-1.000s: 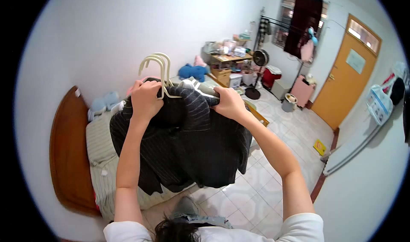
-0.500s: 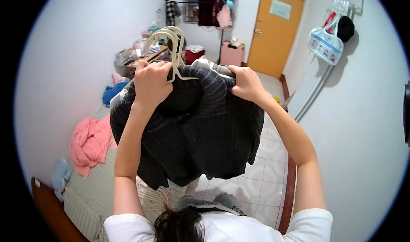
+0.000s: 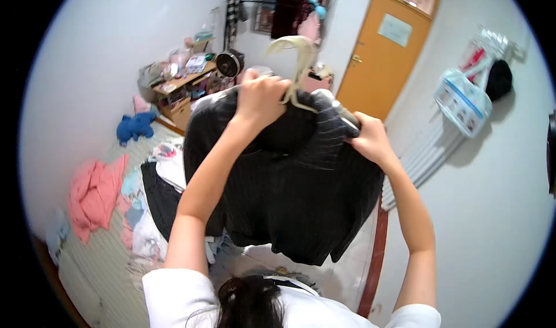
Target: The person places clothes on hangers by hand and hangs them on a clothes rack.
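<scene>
Black pinstriped clothing (image 3: pixel 289 195) hangs in front of me on cream hangers (image 3: pixel 300 67) whose hooks point up. My left hand (image 3: pixel 262 99) is wrapped round its left shoulder, beside the hooks. At the right shoulder, my right hand (image 3: pixel 370 139) grips the edge. White and grey cloth (image 3: pixel 341 110) shows behind the black collar, between my hands. The lower part of the clothing hangs loose above the floor. How many garments are in the bundle I cannot tell.
On the left, a bed (image 3: pixel 87 270) bears a pink cloth (image 3: pixel 95 197), a blue plush toy (image 3: pixel 136 127) and piled clothes (image 3: pixel 165 171). A desk (image 3: pixel 185 80) and a fan (image 3: pixel 230 63) stand behind. Bags (image 3: pixel 463 102) hang on the right wall, near a door (image 3: pixel 385 50).
The view has turned away from the headboard. Both hands and the black clothing have shifted right in view since half a second ago, and the pile of clothes on the bed now shows.
</scene>
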Tool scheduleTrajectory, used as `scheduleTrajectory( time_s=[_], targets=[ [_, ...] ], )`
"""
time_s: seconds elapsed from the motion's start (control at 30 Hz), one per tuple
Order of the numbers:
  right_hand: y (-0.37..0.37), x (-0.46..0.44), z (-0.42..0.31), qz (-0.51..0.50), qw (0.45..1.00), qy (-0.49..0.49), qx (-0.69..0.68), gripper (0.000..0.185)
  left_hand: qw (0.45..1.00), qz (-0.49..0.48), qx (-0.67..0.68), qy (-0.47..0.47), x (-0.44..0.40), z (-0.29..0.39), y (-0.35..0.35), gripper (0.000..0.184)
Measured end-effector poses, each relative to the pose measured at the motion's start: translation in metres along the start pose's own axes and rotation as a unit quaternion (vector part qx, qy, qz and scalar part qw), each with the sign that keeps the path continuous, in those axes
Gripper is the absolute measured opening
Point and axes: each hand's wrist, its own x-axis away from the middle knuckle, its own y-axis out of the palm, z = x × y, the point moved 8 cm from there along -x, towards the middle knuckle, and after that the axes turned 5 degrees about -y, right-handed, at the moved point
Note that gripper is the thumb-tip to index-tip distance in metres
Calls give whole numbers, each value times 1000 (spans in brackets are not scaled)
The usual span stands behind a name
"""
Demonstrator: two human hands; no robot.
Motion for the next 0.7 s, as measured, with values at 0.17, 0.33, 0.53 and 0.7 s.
scheduleTrajectory(
  time_s=[0.17,0.33,0.53,0.7],
  targets=[
    [-5,-65,101,-16,998,48,-30,30,999,22,18,-42,-76,12,106,23],
    [16,-125,208,-22,996,81,14,29,993,61,91,-37,-135,11,219,24],
    [55,-210,355,-52,992,118,11,32,991,41,127,8,-227,13,375,22],
    [68,-305,451,-57,992,109,8,34,985,44,160,44,-331,-5,480,19]
  ],
)
